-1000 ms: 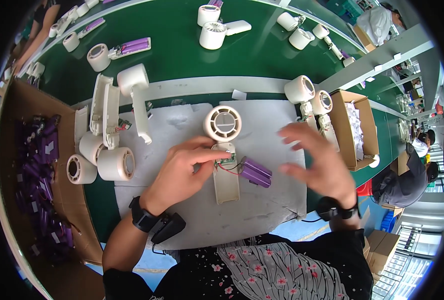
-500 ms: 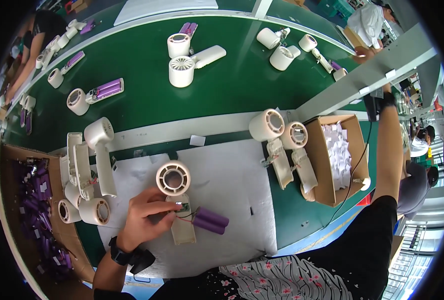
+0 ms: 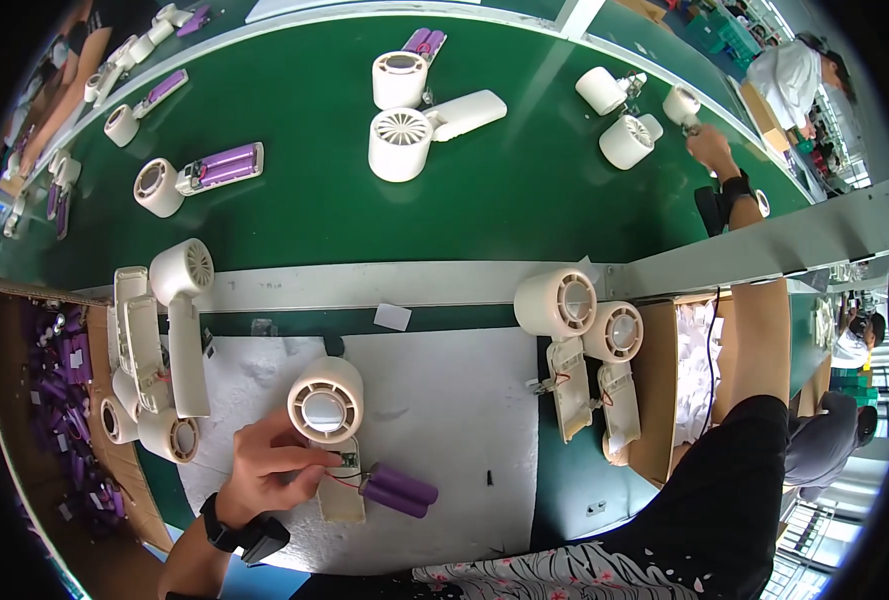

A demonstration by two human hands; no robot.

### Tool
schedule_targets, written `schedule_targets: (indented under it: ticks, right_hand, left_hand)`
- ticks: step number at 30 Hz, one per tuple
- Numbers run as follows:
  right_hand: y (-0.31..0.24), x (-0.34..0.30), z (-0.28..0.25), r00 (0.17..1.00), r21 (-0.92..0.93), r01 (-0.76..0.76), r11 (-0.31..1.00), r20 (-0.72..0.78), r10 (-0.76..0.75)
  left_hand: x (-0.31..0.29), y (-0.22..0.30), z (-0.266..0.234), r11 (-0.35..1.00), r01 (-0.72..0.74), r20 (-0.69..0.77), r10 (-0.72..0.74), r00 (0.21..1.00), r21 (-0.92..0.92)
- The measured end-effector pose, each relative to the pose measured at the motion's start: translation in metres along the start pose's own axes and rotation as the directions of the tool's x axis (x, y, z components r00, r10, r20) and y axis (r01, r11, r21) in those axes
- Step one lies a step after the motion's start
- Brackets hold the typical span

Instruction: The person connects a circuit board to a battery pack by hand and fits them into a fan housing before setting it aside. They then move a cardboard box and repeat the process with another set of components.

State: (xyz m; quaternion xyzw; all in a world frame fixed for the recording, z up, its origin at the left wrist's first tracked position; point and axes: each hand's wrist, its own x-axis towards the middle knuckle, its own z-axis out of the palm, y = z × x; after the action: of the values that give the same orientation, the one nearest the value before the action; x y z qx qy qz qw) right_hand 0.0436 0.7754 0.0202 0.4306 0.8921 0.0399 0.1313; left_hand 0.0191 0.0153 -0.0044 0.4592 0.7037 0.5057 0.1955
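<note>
Head view: the left hand (image 3: 273, 468) bends over an opened white fan (image 3: 327, 400) on the grey mat (image 3: 455, 400), thumb and forefinger nearly together at the small circuit board (image 3: 348, 459), seemingly to steady it; whether they pinch or only press, I cannot tell. A purple battery pack (image 3: 400, 490) lies just beside the handle, probably kept near because thin wires (image 3: 343, 480) join them. The right hand (image 3: 713, 150) reaches across the green table (image 3: 305, 210), fingers curled at another fan (image 3: 681, 104); its grip is too small to judge. Farther out, a box of battery packs (image 3: 130, 450) stands left and a box of white slips (image 3: 655, 390) right, perhaps for easy reach.
</note>
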Motion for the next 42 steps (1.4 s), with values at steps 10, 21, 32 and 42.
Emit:
schedule_targets:
  ticks: [10, 21, 32, 42]
  right_hand:
    - [-0.07, -0.068, 0.007, 0.6, 0.238, 0.797, 0.556, -0.427, -0.677]
    - [-0.078, -0.024, -0.012, 0.487, -0.244, 0.799, 0.55, -0.275, -0.829]
    - [-0.142, -0.095, -0.039, 0.843, 0.031, 0.538, 0.843, -0.033, -0.537]
    - [-0.094, -0.097, -0.01, 0.846, -0.033, 0.466, 0.884, -0.275, -0.456]
  left_hand:
    - [-0.005, -0.001, 0.0, 0.999, 0.023, -0.036, -0.021, 0.999, 0.031]
    - [0.0, 0.0, 0.003, 1.0, 0.014, -0.03, -0.014, 0.999, 0.025]
    - [0.003, 0.005, 0.002, 0.999, 0.042, -0.062, -0.042, 0.997, 0.009]
    - [0.0, -0.001, 0.005, 0.999, -0.026, -0.069, 0.023, 0.997, -0.038]
